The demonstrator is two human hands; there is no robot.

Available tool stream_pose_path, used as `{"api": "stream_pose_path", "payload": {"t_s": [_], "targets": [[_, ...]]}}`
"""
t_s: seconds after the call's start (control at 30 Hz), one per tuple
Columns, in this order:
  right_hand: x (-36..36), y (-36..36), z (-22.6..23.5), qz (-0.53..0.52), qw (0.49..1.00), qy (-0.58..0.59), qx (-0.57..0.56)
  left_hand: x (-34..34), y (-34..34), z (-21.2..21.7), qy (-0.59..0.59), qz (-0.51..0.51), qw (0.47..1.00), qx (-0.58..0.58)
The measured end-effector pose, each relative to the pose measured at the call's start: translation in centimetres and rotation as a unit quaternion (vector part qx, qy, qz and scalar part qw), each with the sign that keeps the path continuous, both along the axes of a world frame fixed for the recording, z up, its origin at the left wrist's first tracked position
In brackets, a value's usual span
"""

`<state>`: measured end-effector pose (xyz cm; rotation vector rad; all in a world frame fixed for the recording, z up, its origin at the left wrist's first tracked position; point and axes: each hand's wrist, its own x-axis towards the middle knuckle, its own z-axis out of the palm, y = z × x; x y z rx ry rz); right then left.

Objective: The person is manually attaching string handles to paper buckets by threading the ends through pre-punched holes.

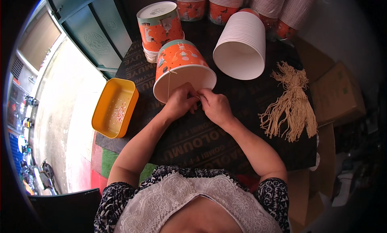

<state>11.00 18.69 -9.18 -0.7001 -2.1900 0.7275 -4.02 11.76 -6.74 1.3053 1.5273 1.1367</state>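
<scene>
Two hands at one cup: both meet at the rim of an orange paper cup (181, 69) lying tipped on its side, mouth toward the person.
Table (209, 140): broad and dark, covered in black sheeting with faint printed lettering; matte, a little creased.
White cup stack (241, 45): nested cups on their side, ribbed by their rolled rims, smooth pale mouth open toward the person.
String bundle (292, 106): cream cotton lengths tied at the waist, frayed and fanned at both ends, well apart to the right.
Yellow tray (115, 108): glossy plastic, rounded corners, a scatter of tiny pale bits inside, left of the cup.
Orange stack (159, 27): printed cups nested upside down behind the worked one.
Left hand (180, 102): grip closed, fingertips pinched on a thin cream string (169, 86) running up the cup's wall.
Right hand (215, 106): grip closed on the same string at the rim, touching the left.
Step in hand: probably knotting or threading the string at the rim.
Next move calls for: fine tension, likely, without creasing the soft paper edge.
</scene>
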Motion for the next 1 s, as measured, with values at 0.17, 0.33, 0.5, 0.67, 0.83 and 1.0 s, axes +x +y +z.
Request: {"api": "stream_pose_path", "payload": {"t_s": [0.17, 0.33, 0.5, 0.67, 0.83, 1.0], "targets": [[0.0, 0.2, 0.0, 0.02, 0.999, -0.031, 0.024, -0.1, 0.1, -0.1, -0.005, -0.003, 1.0, 0.0], [-0.1, 0.0, 0.3, 0.006, 0.996, -0.049, 0.08, 0.0, 0.0, 0.2, 0.014, 0.004, 1.0, -0.018], [-0.1, 0.0, 0.1, 0.007, 0.995, -0.069, 0.077, -0.5, 0.3, -1.1, 0.241, -0.002, 0.963, 0.119], [0.0, 0.2, 0.1, 0.013, 0.995, -0.072, 0.071, -0.2, 0.5, -0.2, 0.293, -0.024, 0.95, 0.105], [-0.1, 0.4, -0.3, 0.013, 0.996, -0.055, 0.066, -0.7, 0.7, 0.1, 0.053, -0.004, 0.998, -0.047], [0.5, 0.5, -0.3, 0.03, 0.997, -0.036, 0.058, -0.5, 0.6, 1.3, 0.027, 0.014, 0.999, -0.037]]}}
